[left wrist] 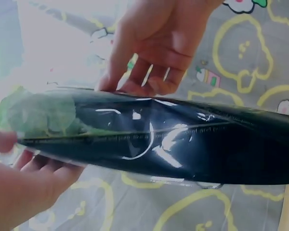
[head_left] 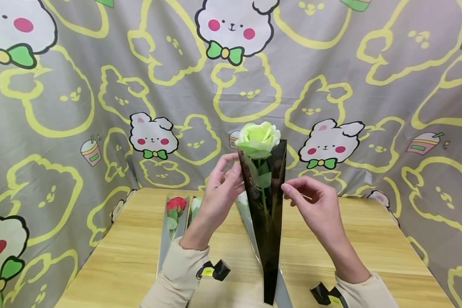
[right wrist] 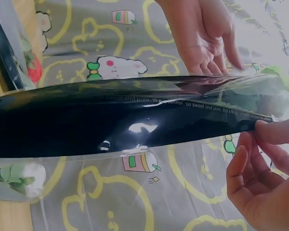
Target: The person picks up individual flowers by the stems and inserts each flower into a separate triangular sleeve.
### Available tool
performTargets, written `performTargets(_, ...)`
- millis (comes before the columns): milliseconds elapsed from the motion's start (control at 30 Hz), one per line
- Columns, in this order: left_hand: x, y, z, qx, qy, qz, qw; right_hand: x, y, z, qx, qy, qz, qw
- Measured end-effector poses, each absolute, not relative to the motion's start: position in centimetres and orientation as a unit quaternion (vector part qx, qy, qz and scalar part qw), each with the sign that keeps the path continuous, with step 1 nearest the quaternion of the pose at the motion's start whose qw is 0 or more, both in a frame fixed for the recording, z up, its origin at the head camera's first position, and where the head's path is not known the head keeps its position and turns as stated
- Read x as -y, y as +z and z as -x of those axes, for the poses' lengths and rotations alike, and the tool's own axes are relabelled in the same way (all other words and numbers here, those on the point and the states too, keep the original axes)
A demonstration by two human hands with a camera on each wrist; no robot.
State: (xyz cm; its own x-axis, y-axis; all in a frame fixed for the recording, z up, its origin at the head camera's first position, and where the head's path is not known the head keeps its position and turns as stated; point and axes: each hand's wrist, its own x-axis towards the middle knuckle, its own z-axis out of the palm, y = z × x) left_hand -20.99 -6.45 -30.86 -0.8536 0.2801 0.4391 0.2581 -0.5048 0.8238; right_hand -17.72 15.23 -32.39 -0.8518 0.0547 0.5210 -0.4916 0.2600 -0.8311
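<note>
A pale green artificial rose (head_left: 259, 139) stands upright in a tapering, black and clear flower sleeve (head_left: 269, 231), held above the table in the head view. My left hand (head_left: 224, 184) grips the sleeve's left edge just below the bloom, with some fingers hidden behind it. On the opposite edge, my right hand (head_left: 315, 201) pinches the film between thumb and fingertips, slightly lower down. The right wrist view shows this pinch of the right hand (right wrist: 265, 178) close up, and small printed lettering along the sleeve (right wrist: 149, 115).
On the wooden table (head_left: 115, 252) a wrapped red rose (head_left: 177, 204) lies at the left. Beside it is a wrapped white rose (head_left: 195, 204), partly covered by my left arm. Another wrapped pale rose (head_left: 243, 204) lies behind the held sleeve. A cartoon-patterned curtain (head_left: 169, 98) surrounds the table.
</note>
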Motion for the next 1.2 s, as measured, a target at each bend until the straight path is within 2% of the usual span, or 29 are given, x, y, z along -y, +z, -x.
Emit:
performTargets(133, 5.8, -30.7, 21.1, -0.512, 0.827, -0.229, -0.040, -14.7, -32.4, 18.0, 0.756, 0.591, -0.143, 0.241)
performTargets(433, 5.8, -30.3, 21.1, -0.531, 0.814, -0.214, -0.095, -14.4, -32.3, 18.3, 0.757, 0.585, -0.147, 0.252)
performTargets(667, 5.7, -30.0, 21.0, -0.543, 0.805, -0.228, -0.076, -14.4, -31.7, 18.8, 0.730, 0.618, -0.159, 0.245)
performTargets(1200, 5.9, -30.0, 21.0, -0.564, 0.795, -0.205, -0.084, -13.2, -30.1, 18.6, 0.720, 0.608, -0.174, 0.286)
